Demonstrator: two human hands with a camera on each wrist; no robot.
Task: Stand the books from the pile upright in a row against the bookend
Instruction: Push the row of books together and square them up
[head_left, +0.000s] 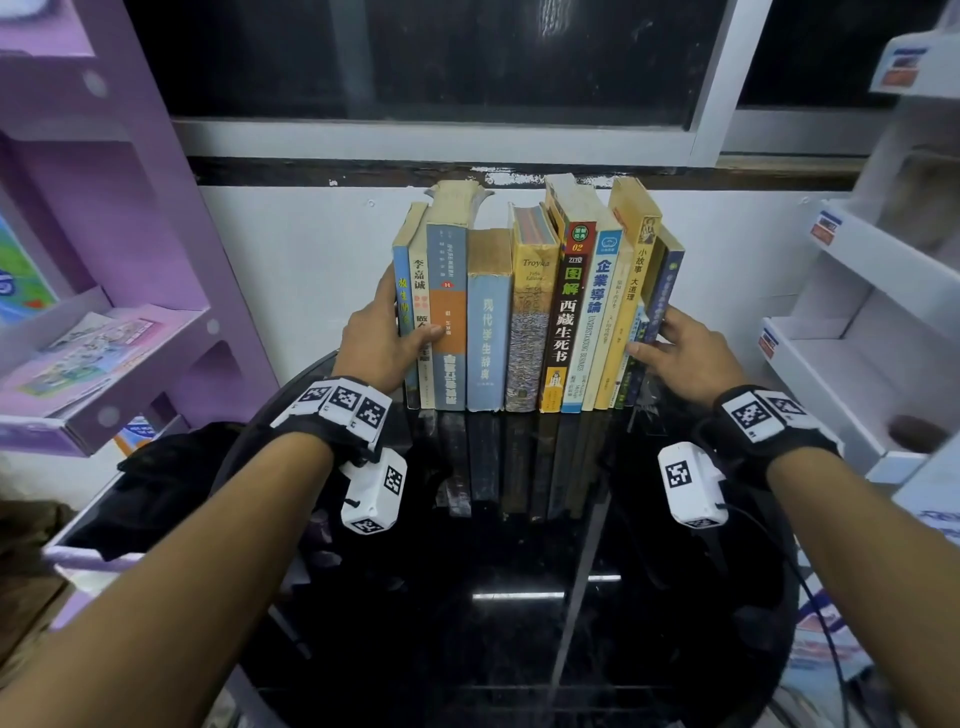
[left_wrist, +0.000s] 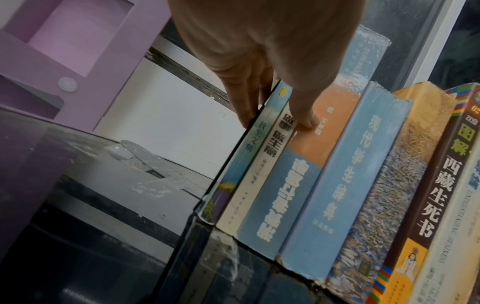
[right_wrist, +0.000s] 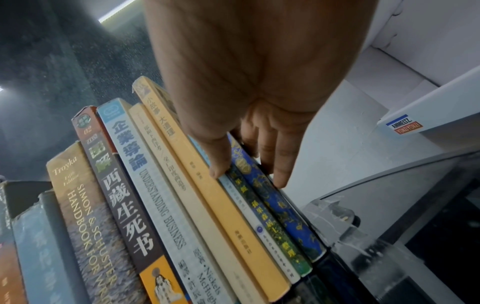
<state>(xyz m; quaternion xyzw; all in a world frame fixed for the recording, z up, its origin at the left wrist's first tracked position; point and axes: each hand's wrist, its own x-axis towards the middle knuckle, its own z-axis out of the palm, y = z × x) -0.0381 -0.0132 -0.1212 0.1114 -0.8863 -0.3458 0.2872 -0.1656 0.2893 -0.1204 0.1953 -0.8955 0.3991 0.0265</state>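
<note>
A row of books (head_left: 488, 332) stands upright on the black glossy table (head_left: 493, 597), backs to the white wall. My left hand (head_left: 402, 322) is at the row's left end: straight fingers (left_wrist: 244, 107) lie flat on the outer cover of the leftmost thin blue book (left_wrist: 249, 144), and the thumb rests on the orange-and-blue spine (left_wrist: 311, 144). My right hand (head_left: 652, 332) is at the right end, its fingers (right_wrist: 280, 164) flat along the dark blue book (right_wrist: 283, 216) and its thumb on the neighbouring spine. A clear bookend foot (right_wrist: 337, 218) shows beside that book.
A purple shelf unit (head_left: 104, 291) with leaflets stands to the left. White display shelves (head_left: 857, 312) stand to the right. A dark window (head_left: 441, 57) is above the wall. A cable (head_left: 810, 597) trails across the table's right side.
</note>
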